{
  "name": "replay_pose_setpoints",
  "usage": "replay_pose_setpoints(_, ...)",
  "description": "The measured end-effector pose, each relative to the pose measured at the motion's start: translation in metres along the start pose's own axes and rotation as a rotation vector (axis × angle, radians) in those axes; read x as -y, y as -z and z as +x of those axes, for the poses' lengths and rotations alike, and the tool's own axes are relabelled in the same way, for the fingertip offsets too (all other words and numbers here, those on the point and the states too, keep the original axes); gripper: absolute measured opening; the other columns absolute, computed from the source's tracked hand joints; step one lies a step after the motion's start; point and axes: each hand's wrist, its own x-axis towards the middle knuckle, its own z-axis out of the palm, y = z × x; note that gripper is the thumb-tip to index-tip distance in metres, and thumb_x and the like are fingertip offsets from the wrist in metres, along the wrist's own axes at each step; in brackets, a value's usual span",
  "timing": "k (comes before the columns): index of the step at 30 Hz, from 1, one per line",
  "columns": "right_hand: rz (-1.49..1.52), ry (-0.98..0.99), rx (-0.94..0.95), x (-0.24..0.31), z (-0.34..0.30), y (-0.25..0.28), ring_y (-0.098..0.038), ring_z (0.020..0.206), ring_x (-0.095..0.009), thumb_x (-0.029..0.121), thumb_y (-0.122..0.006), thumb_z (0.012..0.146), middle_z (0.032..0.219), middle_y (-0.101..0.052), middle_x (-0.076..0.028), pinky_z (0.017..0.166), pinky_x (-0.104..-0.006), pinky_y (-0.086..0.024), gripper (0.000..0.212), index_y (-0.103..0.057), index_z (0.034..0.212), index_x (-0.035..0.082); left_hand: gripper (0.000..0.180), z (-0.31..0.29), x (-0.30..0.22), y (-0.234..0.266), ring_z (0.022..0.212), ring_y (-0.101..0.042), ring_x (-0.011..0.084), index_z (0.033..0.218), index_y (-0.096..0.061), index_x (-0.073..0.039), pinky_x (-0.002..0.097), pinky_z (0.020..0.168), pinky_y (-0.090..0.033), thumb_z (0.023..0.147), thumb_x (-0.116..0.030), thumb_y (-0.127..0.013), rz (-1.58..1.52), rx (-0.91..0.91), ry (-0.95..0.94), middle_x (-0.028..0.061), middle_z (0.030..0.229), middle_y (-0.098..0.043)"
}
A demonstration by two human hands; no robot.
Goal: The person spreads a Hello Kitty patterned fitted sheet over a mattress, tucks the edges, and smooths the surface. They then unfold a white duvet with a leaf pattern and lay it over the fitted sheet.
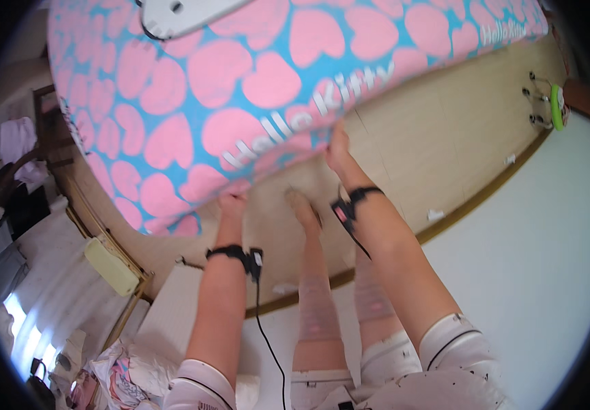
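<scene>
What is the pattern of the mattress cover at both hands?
The mattress cover has pink hearts on blue, with white lettering; head view.

This looks like a home bedroom: heart-patterned mattress (220, 72), pale floor (431, 123), draped cloth (19, 145).

Here's the floor (404, 150), pale beige with thin seams running across it, and a brown skirting strip curves along its edge. Over on the right, a green-topped wheeled stool (556, 107) stands on its castors! Small white scraps (435, 214) lie near the skirting, and down the middle, a foot (302, 205) is planted on the boards.
</scene>
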Motion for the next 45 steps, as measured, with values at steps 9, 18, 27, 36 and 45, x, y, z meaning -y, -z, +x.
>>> replay_pose_setpoints(9,0.543,0.020,0.040,0.155,0.039,0.057,-0.039,0.132,-0.032,0.076,-0.050,0.083,0.143,-0.042,-0.011,0.102,-0.0563,-0.032,0.084,-0.038,0.140,0.016,0.058,0.096,0.114,-0.125,0.135,-0.042,0.0300,0.140,-0.044,-0.012,0.0588,0.108,-0.032,0.095,-0.049,-0.039,-0.089,-0.760,-0.134,0.0102,0.148,-0.043)
replay_pose_setpoints(18,0.431,-0.032,-0.153,0.283,0.095,0.090,-0.042,0.118,-0.026,0.067,-0.047,0.087,0.129,-0.042,-0.004,0.094,-0.0517,-0.038,0.061,-0.042,0.135,0.029,0.055,0.242,0.252,-0.216,0.144,-0.030,0.0251,0.147,-0.030,-0.011,0.0598,0.114,-0.019,0.101,-0.040,-0.031,-0.171,-0.931,-0.111,0.0076,0.157,-0.028)
replay_pose_setpoints(27,0.317,0.210,-0.502,0.293,0.169,0.162,-0.061,0.097,-0.027,0.033,-0.047,0.101,0.112,-0.065,-0.009,0.083,-0.0395,-0.051,0.040,-0.061,0.112,-0.002,0.042,0.352,0.305,-0.170,0.122,-0.054,0.0259,0.125,-0.056,-0.011,0.0507,0.102,-0.045,0.098,-0.040,-0.040,-0.030,-0.980,-0.306,0.0068,0.129,-0.058)
replay_pose_setpoints(36,-0.351,0.421,-0.648,0.286,0.174,0.132,-0.065,0.080,-0.042,0.035,-0.046,0.099,0.085,-0.068,-0.025,0.069,-0.0470,-0.050,0.043,-0.067,0.094,-0.002,0.039,0.349,0.299,-0.157,0.117,-0.056,0.0250,0.121,-0.057,-0.012,0.0510,0.101,-0.044,0.097,-0.040,-0.044,0.147,-1.096,-0.222,0.0059,0.125,-0.060)
replay_pose_setpoints(45,-0.390,0.376,-0.661,0.275,0.198,0.130,-0.066,0.081,-0.044,0.028,-0.045,0.096,0.086,-0.068,-0.026,0.067,-0.0496,-0.049,0.038,-0.069,0.096,-0.001,0.036,0.363,0.297,-0.158,0.113,-0.058,0.0241,0.116,-0.058,-0.013,0.0513,0.101,-0.043,0.095,-0.040,-0.047,0.136,-1.100,-0.185,0.0050,0.121,-0.061)
